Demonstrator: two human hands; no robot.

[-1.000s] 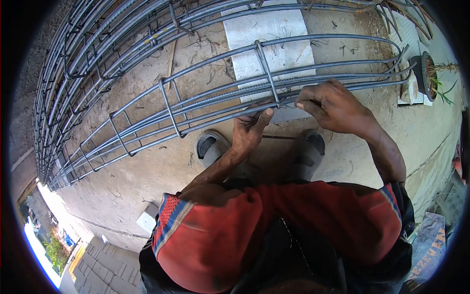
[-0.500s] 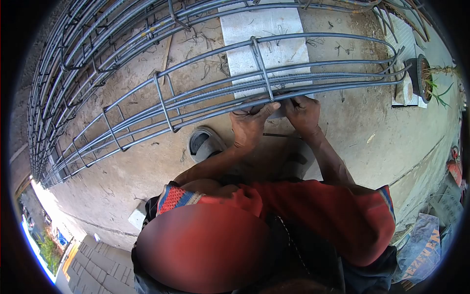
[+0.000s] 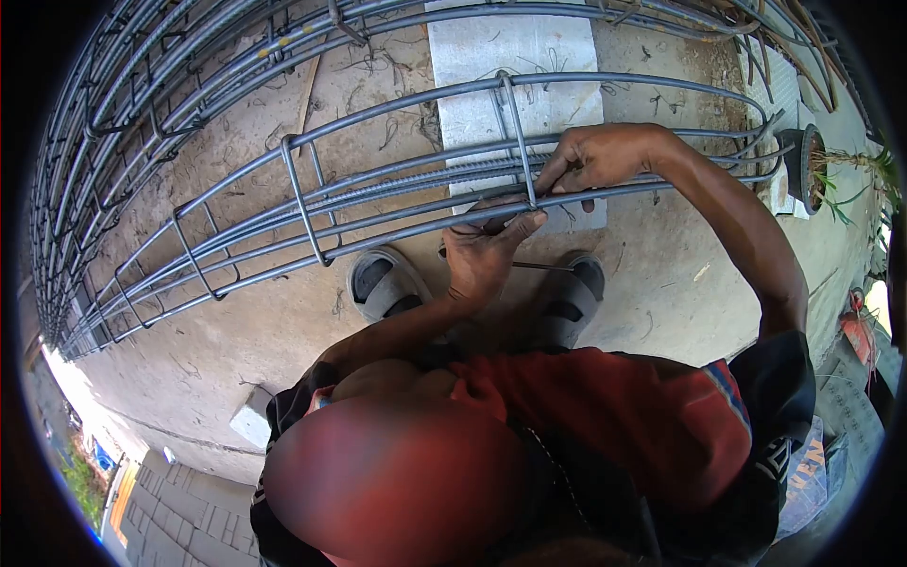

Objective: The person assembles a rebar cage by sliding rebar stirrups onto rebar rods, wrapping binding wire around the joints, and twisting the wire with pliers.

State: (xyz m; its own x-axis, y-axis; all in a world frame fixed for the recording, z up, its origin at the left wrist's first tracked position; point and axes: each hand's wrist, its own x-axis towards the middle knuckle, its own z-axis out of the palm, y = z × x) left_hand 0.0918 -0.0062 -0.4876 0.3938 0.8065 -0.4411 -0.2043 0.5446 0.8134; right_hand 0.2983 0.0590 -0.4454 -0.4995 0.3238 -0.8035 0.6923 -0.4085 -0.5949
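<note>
A long rebar cage (image 3: 378, 229) of steel bars with square stirrups crosses in front of me. My left hand (image 3: 480, 255) is closed around its near lower bar beside a stirrup (image 3: 518, 142), thumb towards me. A thin dark rod (image 3: 540, 266) runs behind that hand and shows on both sides of it; whether the hand grips it is unclear. My right hand (image 3: 605, 159) reaches over the near bars from the right, fingers bent and pinched together just right of the same stirrup. What lies between those fingertips is too small to make out.
More rebar cages (image 3: 123, 123) are stacked at the left and back. A pale board (image 3: 510, 47) lies under the bars, with bits of wire scattered on the concrete floor (image 3: 236, 350). A potted plant (image 3: 811, 165) stands by the cage's right end. My sandalled feet (image 3: 383, 283) are below.
My right hand has gone from below the near bar, beside the left hand, to above the bars, its arm swinging out right. The left hand stays at the lower bar.
</note>
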